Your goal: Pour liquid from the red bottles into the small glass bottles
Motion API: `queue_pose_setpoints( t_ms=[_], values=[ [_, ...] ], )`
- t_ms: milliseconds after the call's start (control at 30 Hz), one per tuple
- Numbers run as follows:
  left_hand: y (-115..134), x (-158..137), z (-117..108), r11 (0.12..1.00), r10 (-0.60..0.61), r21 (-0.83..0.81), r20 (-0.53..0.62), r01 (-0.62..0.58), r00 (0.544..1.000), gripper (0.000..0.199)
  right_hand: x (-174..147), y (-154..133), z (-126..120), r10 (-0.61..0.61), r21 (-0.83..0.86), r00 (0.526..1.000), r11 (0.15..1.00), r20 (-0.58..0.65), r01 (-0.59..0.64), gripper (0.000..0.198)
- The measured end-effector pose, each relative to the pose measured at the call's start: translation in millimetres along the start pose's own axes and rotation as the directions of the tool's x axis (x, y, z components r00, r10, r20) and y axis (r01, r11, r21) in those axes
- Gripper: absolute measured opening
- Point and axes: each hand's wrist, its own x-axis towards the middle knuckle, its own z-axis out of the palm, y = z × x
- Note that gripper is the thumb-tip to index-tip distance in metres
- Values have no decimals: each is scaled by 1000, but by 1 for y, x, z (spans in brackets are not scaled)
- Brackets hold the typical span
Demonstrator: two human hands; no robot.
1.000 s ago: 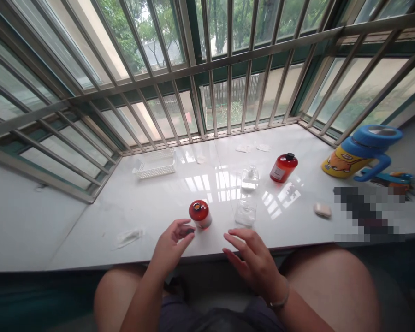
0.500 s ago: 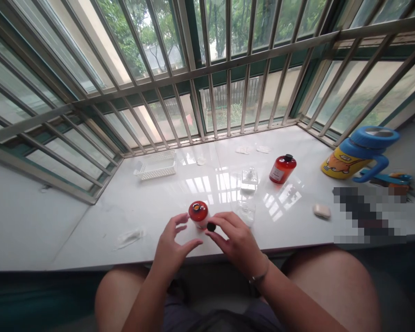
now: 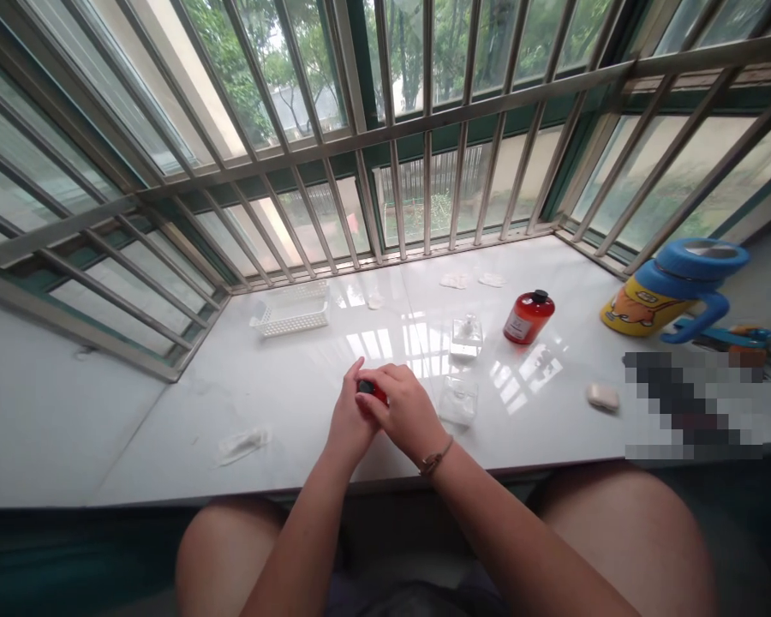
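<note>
A small red bottle (image 3: 379, 393) stands near the front of the white counter, mostly hidden by my hands. Its black cap (image 3: 366, 387) sits at the mouth; whether it is threaded on cannot be seen. Around the bottle's left side wraps my left hand (image 3: 349, 422), closed on it. My right hand (image 3: 409, 410) comes over from the right, thumb and fingers closed about the cap. To the right of my hands are a clear glass bottle (image 3: 457, 401) and, behind that, another clear bottle (image 3: 466, 336) with a stopper-like top.
A second red bottle (image 3: 528, 319) with a black cap stands farther right. Beyond it are a blue and yellow jug (image 3: 648, 300) and a beige soap-like block (image 3: 602, 398). A white basket (image 3: 292, 313) lies back left, a clear wrapper (image 3: 242, 444) front left. Window bars (image 3: 385, 137) border the counter.
My left hand has closed around the red bottle. My right hand has moved left and brought the black cap from beside the bottle onto its open mouth.
</note>
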Motion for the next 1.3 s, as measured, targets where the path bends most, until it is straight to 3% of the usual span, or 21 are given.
queue_pose_setpoints(
  t_ms=[167, 367, 533, 667, 833, 933, 1033, 1100, 1233, 1300],
  values=[
    [2, 0, -2, 999, -51, -13, 41, 51, 998, 99, 7, -4, -8, -32, -135, 989, 990, 142, 51, 28],
    [-2, 2, 0, 997, -57, -43, 32, 58, 998, 95, 9, -6, -8, -36, -147, 988, 987, 148, 58, 27],
    [-3, 0, 0, 987, -28, -153, 97, 43, 995, 112, 12, -2, -18, -147, -164, 950, 967, 276, 197, 40],
    [0, -3, 0, 984, -67, -161, 79, 79, 995, 127, 23, -4, -22, -145, -114, 929, 974, 341, 194, 37],
    [-5, -7, 3, 990, 27, -142, 35, -21, 999, 113, 5, -10, -16, -75, -143, 975, 984, 209, 106, 29],
    [-10, -7, 5, 985, 79, -157, 12, -76, 997, 113, -20, -9, -17, -1, -126, 995, 992, 99, 13, 10],
    [-14, -6, 4, 982, 93, -167, 30, -86, 995, 118, -35, -5, -19, 74, -65, 997, 995, 20, -73, 15],
    [-14, -5, 4, 981, 90, -173, 37, -82, 995, 119, -35, -4, -19, 66, -5, 997, 998, -31, -66, 16],
    [-12, -6, 5, 973, 92, -216, 23, -85, 995, 114, -32, -7, -16, 82, 178, 996, 980, 27, -86, 31],
    [-12, -6, 5, 972, 85, -222, 19, -79, 996, 113, -35, -9, -15, 134, 224, 990, 964, 53, -142, 27]
  ],
)
